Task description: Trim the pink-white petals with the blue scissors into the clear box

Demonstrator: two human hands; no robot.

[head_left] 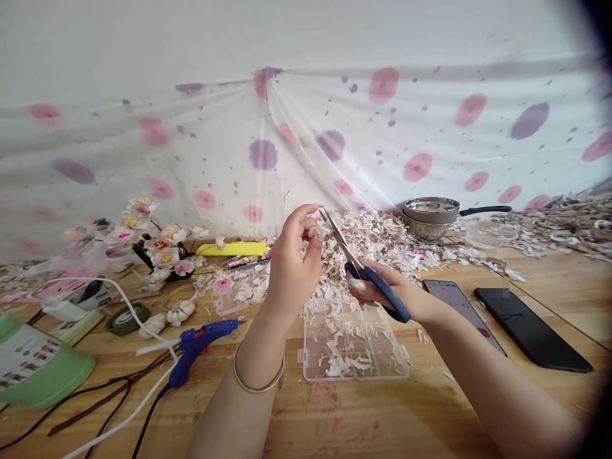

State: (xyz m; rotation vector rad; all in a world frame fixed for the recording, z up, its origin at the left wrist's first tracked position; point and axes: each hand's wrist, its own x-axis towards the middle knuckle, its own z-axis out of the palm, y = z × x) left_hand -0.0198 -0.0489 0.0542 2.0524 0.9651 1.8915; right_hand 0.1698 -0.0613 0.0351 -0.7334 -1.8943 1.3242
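My left hand (302, 245) pinches a small whitish, petal-like piece (319, 232) between thumb and fingers, above the table. In my right hand (382, 287) is a pair of scissors (370, 280) with dark blue handles, its blades slightly parted and pointing up toward the held piece. Whether the blades touch the piece I cannot tell. Below both hands lies a clear plastic compartment box (356, 376) strewn with whitish scraps. Behind them spreads a heap of similar pale, petal-like pieces (377, 236).
A blue glue gun (198, 344) and cables lie at the left, near a green container (43, 363), a tape roll (127, 317) and garlic bulbs (180, 312). Artificial flowers (162, 245) stand behind. Two phones (461, 312) lie right; metal bowls (428, 223) stand at the back.
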